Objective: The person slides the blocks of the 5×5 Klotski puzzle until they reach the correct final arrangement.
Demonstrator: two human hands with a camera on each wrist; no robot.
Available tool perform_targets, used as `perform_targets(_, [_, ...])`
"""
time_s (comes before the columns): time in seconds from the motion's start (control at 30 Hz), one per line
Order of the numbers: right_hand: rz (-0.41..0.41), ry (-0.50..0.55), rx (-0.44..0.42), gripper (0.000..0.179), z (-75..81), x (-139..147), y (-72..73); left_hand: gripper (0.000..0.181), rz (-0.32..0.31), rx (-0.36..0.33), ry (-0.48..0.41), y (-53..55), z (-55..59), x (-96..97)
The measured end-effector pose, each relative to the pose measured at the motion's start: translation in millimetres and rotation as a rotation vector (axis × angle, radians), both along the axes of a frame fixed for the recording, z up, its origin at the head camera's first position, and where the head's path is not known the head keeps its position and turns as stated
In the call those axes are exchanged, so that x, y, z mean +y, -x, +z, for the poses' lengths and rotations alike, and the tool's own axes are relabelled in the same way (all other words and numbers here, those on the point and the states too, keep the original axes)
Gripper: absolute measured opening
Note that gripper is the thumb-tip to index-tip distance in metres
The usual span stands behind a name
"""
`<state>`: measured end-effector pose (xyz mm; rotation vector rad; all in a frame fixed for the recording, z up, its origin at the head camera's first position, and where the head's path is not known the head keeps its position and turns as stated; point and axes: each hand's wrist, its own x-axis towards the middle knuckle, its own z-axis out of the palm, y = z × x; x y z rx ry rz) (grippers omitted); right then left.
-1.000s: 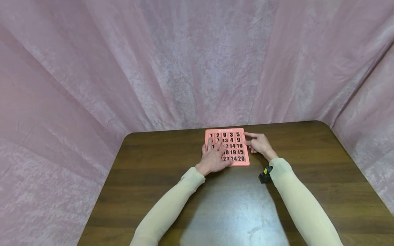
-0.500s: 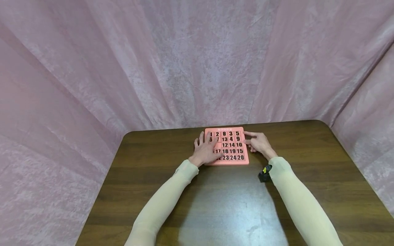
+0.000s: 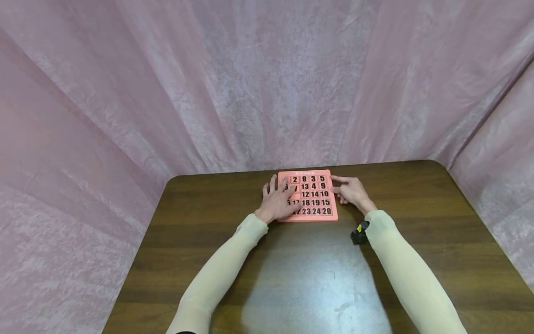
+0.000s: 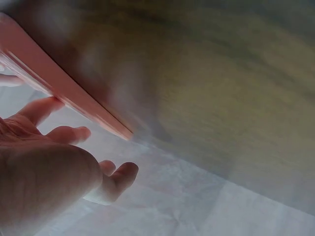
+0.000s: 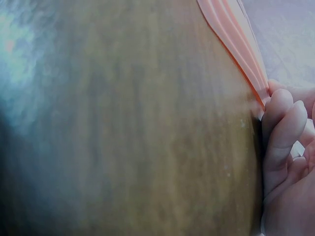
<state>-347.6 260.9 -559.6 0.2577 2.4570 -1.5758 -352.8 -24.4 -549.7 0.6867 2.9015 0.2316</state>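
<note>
A pink sliding number puzzle (image 3: 319,218) lies flat near the table's far edge, with black numerals on its square tiles. A bare pink slot shows in its third row, left of the 12. My left hand (image 3: 276,204) spreads over the puzzle's left side, covering several tiles, with its thumb over the lower rows. Beside the right edge, my right hand (image 3: 352,192) touches the frame with index finger straight and thumb against it, the other fingers curled loosely. The right wrist view shows fingertips (image 5: 280,101) at the pink frame's edge.
The brown wooden table (image 3: 200,260) extends around the puzzle. A pink velvet curtain (image 3: 267,83) hangs behind it and at both sides. A black device (image 3: 359,234) with a yellow mark sits at the right wrist.
My left hand has shifted left from the middle of the puzzle to its left side, uncovering the bare slot and lower tiles. The right hand keeps its place at the right edge.
</note>
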Motion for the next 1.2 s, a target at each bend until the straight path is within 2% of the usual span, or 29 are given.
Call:
perform_targets(0.5, [-0.002, -0.005, 0.000, 0.054, -3.1, 1, -0.5, 0.075, -0.055, 0.015, -0.018, -20.7, 1.7, -6.9])
perform_targets(0.87, [-0.014, -0.012, 0.010, 0.054, -4.8, -2, -0.1, 0.082, -0.035, -0.011, -0.063, -30.3, -4.5, -3.8])
perform_targets(1.2, [-0.007, -0.008, 0.014, 0.055, -6.2, 0, 1.7, 0.077, -0.033, -0.013, -0.042, -34.2, 0.3, -3.4])
